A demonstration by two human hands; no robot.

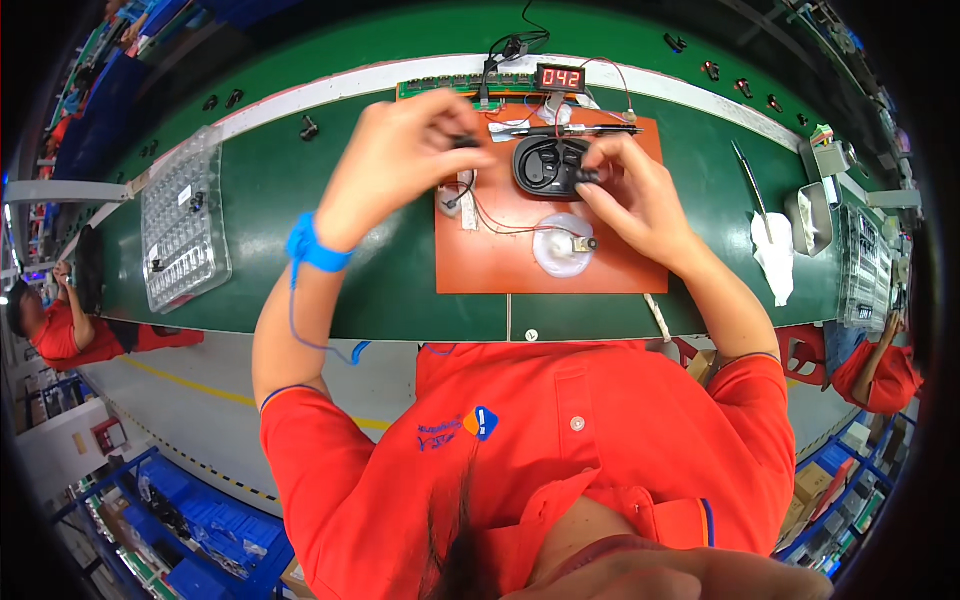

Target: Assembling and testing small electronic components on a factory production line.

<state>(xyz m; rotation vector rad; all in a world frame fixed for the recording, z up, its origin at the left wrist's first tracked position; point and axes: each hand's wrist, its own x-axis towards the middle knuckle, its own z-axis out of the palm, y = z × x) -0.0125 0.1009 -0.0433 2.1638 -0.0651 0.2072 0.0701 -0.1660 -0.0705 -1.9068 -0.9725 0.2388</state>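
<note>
My left hand (400, 150), with a blue wrist strap (318, 246) below it, is closed in a pinch on a small black piece (464, 142) above the orange mat's left part. Its exact kind is hard to tell. My right hand (640, 195) pinches a small black earbud (587, 176) at the right edge of a black earphone case (524, 172). An ear-hook earphone (545, 168) lies inside that case. Below it, a round whitish dish (562, 262) stands on the orange mat (500, 275), a small metal part on its rim.
A red-digit display (561, 79) and a long green circuit board (430, 87) stand behind the mat. Clear trays (185, 225) lie at left and right (865, 265). A white cloth (772, 260), a metal box (812, 222) and thin wires (490, 220) are around. Other people sit at both sides.
</note>
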